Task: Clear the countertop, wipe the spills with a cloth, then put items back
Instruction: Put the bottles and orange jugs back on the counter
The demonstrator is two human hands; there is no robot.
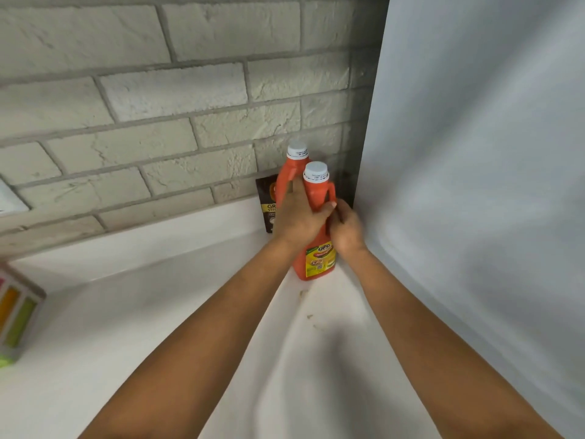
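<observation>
Head-camera view, looking down into a countertop corner. Two bare forearms reaching up from the bottom edge toward the centre of the frame.

Centre right: two orange bottles with white caps, standing upright and touching. Front bottle (316, 198) nearer the camera, yellow UFC label low on its body, moulded handle on its right side. Rear bottle (292, 172) just behind and slightly left, its cap showing higher in the frame.

Left hand (299, 217) wrapped over the front bottle's shoulder, thumb curled across to the right, fingers reaching up between the two bottles; gripping the front bottle, possibly touching the rear one too, hard to tell. Right hand (346, 228) just right of the front bottle, fingers curled at its handle side, slightly blurred; holding the bottle there.

Behind the bottles, left of centre: a dark brown pouch (266, 201) with yellow lettering, leaning against the pale brick wall (142, 90) filling the upper left.

White countertop (158, 312) across the lower half, with a few small brownish spill spots (304, 293) just below the front bottle. Large pale grey panel (474, 153) filling the right side. At the far left edge, a box with orange and green stripes (15, 315), cut off by the frame.
</observation>
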